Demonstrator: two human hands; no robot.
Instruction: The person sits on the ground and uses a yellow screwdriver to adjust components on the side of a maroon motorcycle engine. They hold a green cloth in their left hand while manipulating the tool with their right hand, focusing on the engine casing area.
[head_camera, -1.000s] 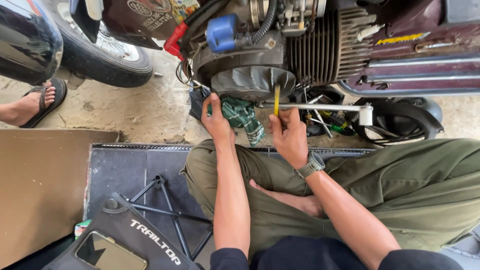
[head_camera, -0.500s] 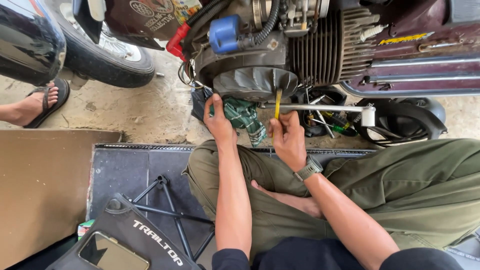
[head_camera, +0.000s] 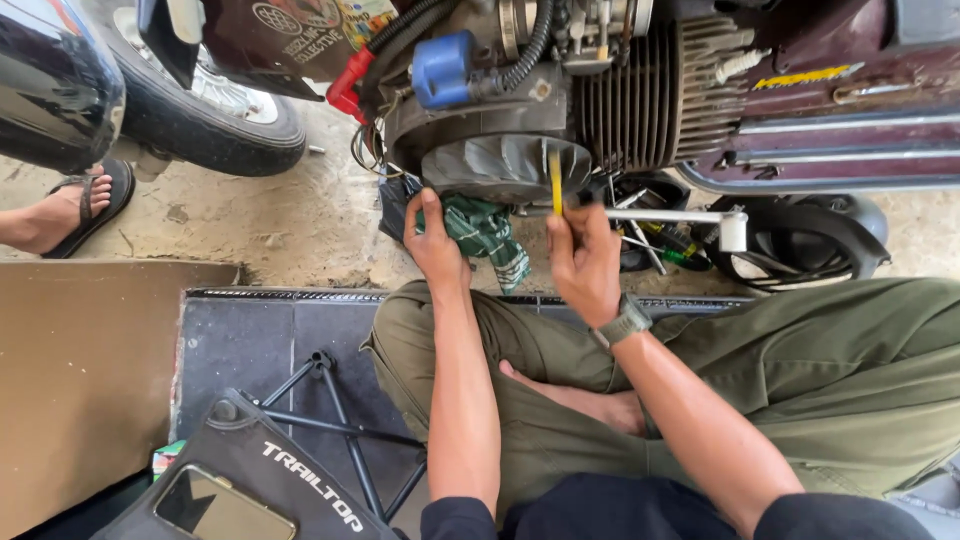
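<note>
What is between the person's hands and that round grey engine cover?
Nothing visible. The left hand already touches the round grey engine cover beside a green cloth, and the right hand holds a yellow tool right against it.

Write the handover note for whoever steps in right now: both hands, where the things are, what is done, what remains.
Left hand: pressed against the lower edge of the round grey engine cover, beside a green checked rag.
Right hand: closed grip on a yellow-handled tool, held upright against the cover.
Engine: scooter lying on its side, cover mounted.
Done: nothing visibly removed.
Left: cover remains on; what the tool tip engages cannot be seen.
</note>
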